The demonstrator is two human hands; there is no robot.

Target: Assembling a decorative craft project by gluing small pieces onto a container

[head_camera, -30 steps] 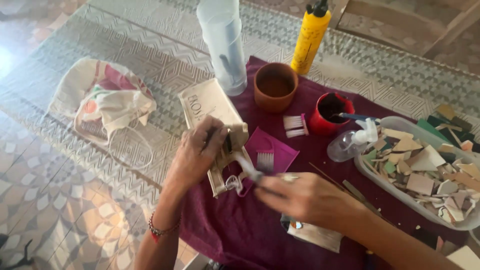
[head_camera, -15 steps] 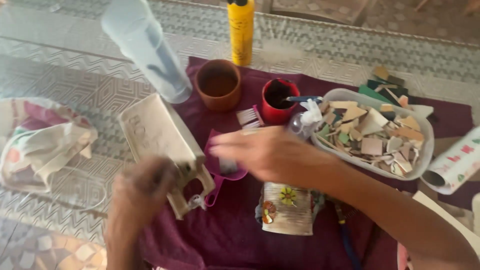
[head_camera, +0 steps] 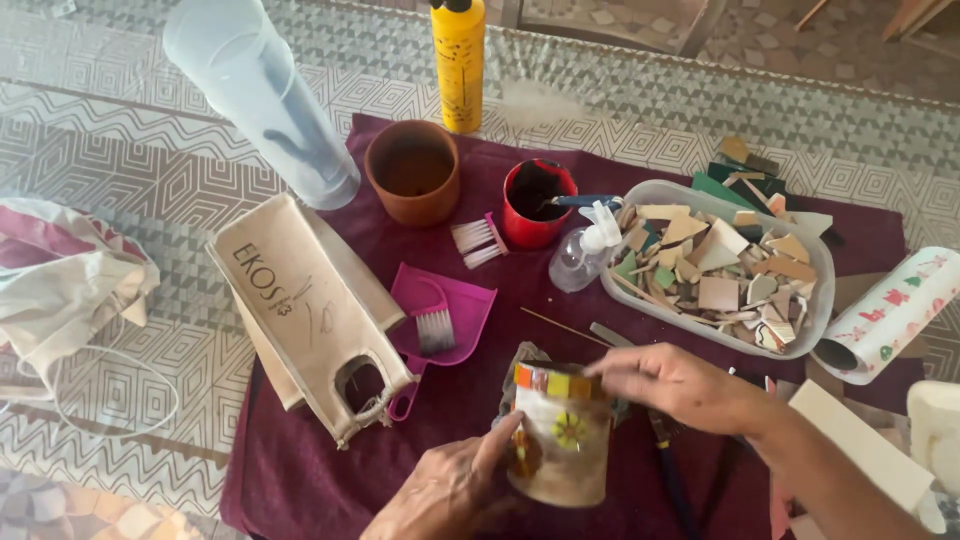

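My left hand (head_camera: 450, 490) has its grip closed on the near left side of the mosaic-covered pot (head_camera: 556, 440), thumb laid along its wall. My right hand (head_camera: 675, 385) has its grip pinched together on the pot's far rim, where a row of orange, yellow and green tile bits runs across; whether a loose chip sits between those fingertips I cannot tell. The pot lies between my two hands, just in front of me on the maroon cloth (head_camera: 480, 400) that covers this part of the tabletop (head_camera: 600, 110). Its long axis runs from me away, tilted, mouth end far and base near, with a small flower motif facing up. The left hand is at the base side, the right at the rim, so the right is nearer the tiled edge.

Outward from there: a thin stick (head_camera: 562, 327) lies on the cloth just beyond the rim. To the right and farther off stands a clear tub of broken tile pieces (head_camera: 722, 265), with a small spray bottle (head_camera: 583, 252) touching its left end. Left of the pot lie a pink dustpan with a brush (head_camera: 440, 310) and a beige cloth bag (head_camera: 305, 310). Farther back stand a red cup (head_camera: 535, 203), a terracotta pot (head_camera: 412, 172) and a yellow bottle (head_camera: 458, 65).
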